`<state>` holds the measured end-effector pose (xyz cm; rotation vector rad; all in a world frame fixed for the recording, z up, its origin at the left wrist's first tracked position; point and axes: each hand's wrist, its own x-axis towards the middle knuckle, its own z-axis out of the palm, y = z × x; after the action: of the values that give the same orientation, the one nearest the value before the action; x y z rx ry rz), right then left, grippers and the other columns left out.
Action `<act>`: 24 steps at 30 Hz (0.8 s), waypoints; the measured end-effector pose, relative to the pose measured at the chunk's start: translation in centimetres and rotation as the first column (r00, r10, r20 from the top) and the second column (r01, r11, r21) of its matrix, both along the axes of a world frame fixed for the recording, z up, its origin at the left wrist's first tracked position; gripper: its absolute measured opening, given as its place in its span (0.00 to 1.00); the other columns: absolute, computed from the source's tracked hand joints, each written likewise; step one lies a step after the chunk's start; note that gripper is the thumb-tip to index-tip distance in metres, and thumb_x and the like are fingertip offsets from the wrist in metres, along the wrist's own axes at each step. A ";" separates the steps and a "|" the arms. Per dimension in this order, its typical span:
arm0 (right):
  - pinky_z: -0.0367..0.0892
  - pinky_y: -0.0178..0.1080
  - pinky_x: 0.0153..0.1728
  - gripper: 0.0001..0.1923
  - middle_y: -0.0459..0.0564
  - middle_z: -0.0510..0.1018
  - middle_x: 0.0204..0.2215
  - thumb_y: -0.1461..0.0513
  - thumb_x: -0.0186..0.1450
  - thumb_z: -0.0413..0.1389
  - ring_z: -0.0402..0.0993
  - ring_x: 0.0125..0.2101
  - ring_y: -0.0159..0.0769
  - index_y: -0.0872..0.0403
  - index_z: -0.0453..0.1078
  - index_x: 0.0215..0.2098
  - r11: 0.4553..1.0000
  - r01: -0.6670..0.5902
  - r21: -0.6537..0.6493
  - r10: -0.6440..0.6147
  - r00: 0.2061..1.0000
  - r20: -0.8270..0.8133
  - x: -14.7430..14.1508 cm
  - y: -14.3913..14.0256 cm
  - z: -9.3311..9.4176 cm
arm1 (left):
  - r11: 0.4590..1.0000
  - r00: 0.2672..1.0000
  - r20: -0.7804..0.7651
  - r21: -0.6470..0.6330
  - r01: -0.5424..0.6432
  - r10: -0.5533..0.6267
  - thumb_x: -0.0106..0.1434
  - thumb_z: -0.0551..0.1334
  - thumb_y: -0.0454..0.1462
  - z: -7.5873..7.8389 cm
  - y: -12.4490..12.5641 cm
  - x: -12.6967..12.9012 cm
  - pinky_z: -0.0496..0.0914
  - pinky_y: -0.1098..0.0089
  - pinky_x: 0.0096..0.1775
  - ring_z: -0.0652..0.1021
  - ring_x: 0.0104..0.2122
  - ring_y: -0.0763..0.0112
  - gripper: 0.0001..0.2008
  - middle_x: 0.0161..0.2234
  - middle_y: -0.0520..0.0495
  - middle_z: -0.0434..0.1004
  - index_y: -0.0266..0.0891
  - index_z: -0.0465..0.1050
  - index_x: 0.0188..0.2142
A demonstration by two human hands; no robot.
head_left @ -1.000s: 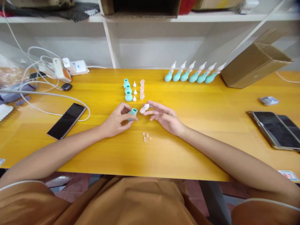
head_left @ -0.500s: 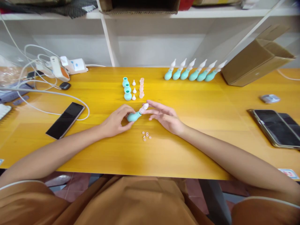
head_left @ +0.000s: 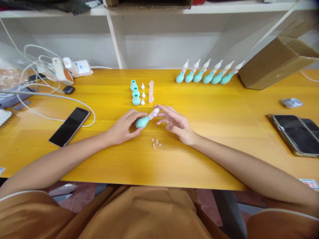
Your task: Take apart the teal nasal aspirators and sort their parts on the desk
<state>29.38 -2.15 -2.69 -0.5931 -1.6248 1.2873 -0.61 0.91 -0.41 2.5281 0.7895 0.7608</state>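
Note:
My left hand (head_left: 126, 127) is closed round the teal bulb of a nasal aspirator (head_left: 142, 122), thumb below and fingers above. Its pale, whitish nozzle end points up and to the right. Around that end my right hand (head_left: 178, 125) is held with fingers apart, the index fingertip at the nozzle; whether it presses on it I cannot tell. Small pink rings (head_left: 157, 142) lie on the table just below. Beyond my hands stand open teal bulbs (head_left: 136, 99), small white tips (head_left: 143, 102) and pale pink connectors (head_left: 151, 99), each in a short column.
Several assembled aspirators (head_left: 198, 77) stand in a row at the back, beside a cardboard box (head_left: 269, 63). A phone (head_left: 69, 127) and white cables (head_left: 82, 103) lie on the left. More phones (head_left: 296, 134) and a small wrapped item (head_left: 291, 103) are on the right.
The nozzle end now sits in line with the bulb, where it was bent at the joint. My right hand's fingers have curled slightly and shifted a little right. The view has tilted slightly.

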 end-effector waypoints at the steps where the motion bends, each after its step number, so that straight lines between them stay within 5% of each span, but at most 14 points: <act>1: 0.78 0.58 0.65 0.33 0.53 0.65 0.76 0.56 0.75 0.63 0.73 0.69 0.55 0.38 0.68 0.77 1.000 -0.006 0.007 0.006 1.000 -0.002 0.0 0.0 0.0 | 1.000 1.000 -0.002 0.004 0.006 -0.006 0.75 0.66 0.39 0.0 0.0 0.0 0.78 0.56 0.57 0.81 0.53 0.57 0.24 0.56 0.40 0.79 0.45 0.69 0.68; 24: 0.65 0.62 0.77 0.35 0.53 0.59 0.71 0.52 0.75 0.64 0.69 0.72 0.57 0.37 0.66 0.78 0.994 -0.083 0.067 0.082 0.996 0.015 -0.1 -0.3 -0.1 | 0.998 0.998 -0.051 -0.060 0.021 -0.024 0.76 0.67 0.42 0.1 -0.2 0.0 0.78 0.58 0.56 0.81 0.51 0.59 0.22 0.56 0.40 0.78 0.45 0.71 0.67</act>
<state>29.29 -2.48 -2.78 -0.4974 -1.7119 1.2851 -0.64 0.70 -0.35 2.5080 0.7874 0.6580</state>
